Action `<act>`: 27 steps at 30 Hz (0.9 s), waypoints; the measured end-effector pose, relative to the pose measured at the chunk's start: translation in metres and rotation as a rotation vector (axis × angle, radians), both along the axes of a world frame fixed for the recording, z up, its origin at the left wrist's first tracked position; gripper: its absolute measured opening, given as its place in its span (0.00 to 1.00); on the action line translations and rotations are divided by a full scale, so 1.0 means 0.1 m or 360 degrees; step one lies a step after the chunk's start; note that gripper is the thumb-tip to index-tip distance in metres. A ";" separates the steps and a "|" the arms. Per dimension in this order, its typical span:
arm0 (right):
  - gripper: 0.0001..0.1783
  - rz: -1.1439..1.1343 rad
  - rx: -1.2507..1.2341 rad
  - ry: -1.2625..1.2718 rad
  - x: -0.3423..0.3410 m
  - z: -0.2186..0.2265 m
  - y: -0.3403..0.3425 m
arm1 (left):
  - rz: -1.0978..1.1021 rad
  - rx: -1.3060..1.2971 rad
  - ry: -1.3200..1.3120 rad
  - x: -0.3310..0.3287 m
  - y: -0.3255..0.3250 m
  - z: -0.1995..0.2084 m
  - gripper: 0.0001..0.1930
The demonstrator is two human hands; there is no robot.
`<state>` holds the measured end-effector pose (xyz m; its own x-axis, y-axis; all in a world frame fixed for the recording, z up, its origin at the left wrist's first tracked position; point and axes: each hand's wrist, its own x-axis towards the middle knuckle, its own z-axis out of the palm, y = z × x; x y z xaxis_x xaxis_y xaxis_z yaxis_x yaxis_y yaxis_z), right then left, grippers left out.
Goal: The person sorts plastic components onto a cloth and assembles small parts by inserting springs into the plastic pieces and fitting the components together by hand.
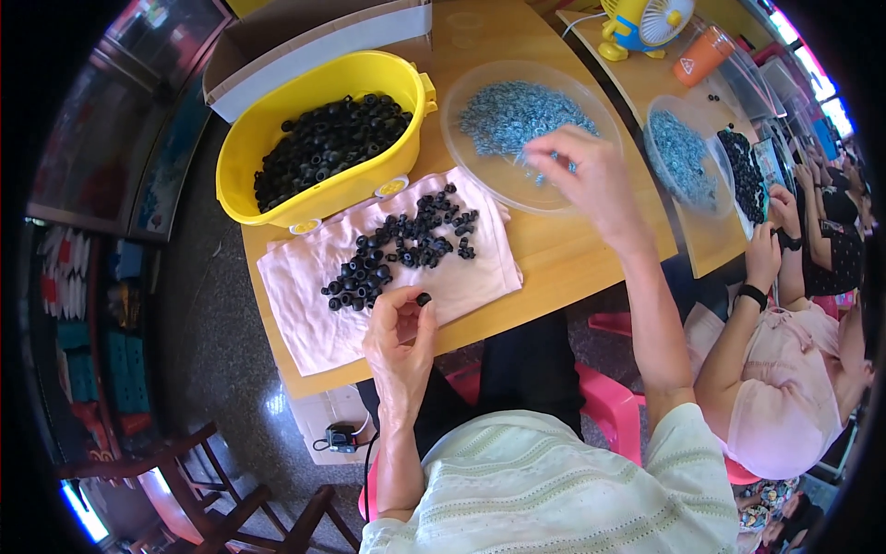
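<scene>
My left hand [401,340] pinches a small black ring-shaped part [424,299] between thumb and index finger, above the near edge of a pink cloth [305,277]. Just beyond it, loose black parts [357,280] lie in a spread heap on that cloth. My right hand [581,171] reaches over a round, clear plastic tray [604,102] holding many small light-blue pieces [517,106]. Its fingers are drawn together low over those pieces; what is between them is too small to make out.
A yellow tub [242,175] full of black parts stands at the far left, before a cardboard box [314,51]. On the adjoining table are another tray of blue pieces [681,152], a toy-like fan [646,23] and an orange cup [703,55]. A co-worker [784,388] sits at right.
</scene>
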<state>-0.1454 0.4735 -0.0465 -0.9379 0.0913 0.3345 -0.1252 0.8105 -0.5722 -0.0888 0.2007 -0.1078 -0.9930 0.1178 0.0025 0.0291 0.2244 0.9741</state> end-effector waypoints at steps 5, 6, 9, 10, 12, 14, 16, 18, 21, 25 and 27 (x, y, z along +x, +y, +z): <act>0.06 -0.0086 0.0017 -0.0076 0.02 -0.17 0.05 | 0.0030 -0.0018 0.0089 0.01 0.00 -0.01 0.12; 0.06 -0.0101 -0.0002 -0.0116 0.02 -0.18 0.05 | 0.0002 -0.0050 0.0099 0.00 -0.01 -0.01 0.12; 0.06 -0.0151 0.0183 -0.0162 0.02 -0.22 0.01 | -0.0036 -0.0108 0.0129 0.00 -0.02 0.01 0.13; 0.06 -0.0157 0.0187 -0.0161 0.01 -0.24 0.04 | -0.0044 -0.0134 0.0149 0.00 -0.02 0.02 0.13; 0.07 -0.0104 0.0224 -0.0099 -0.02 -0.28 0.05 | -0.0052 -0.0143 0.0157 0.00 -0.01 0.02 0.12; 0.07 -0.0126 0.0118 -0.0072 0.00 -0.20 0.06 | -0.0052 -0.0159 0.0161 0.00 -0.03 0.01 0.12; 0.06 -0.0144 0.0019 -0.0050 0.04 -0.02 0.01 | -0.0048 -0.0146 0.0182 0.00 -0.03 0.00 0.12; 0.06 -0.0196 -0.0086 0.0021 0.09 0.13 -0.04 | -0.0054 -0.0158 0.0189 0.00 -0.03 0.01 0.12; 0.06 0.0098 -0.0219 -0.0259 0.11 -0.12 0.03 | -0.0049 -0.0047 0.0174 0.01 -0.03 -0.04 0.12; 0.07 0.0065 -0.0395 -0.0237 0.18 -0.11 0.02 | 0.0003 0.0549 0.0035 0.03 -0.07 -0.09 0.13; 0.08 0.0118 -0.0714 -0.0226 0.21 -0.03 0.00 | -0.0029 0.0760 -0.0050 0.06 -0.10 -0.04 0.13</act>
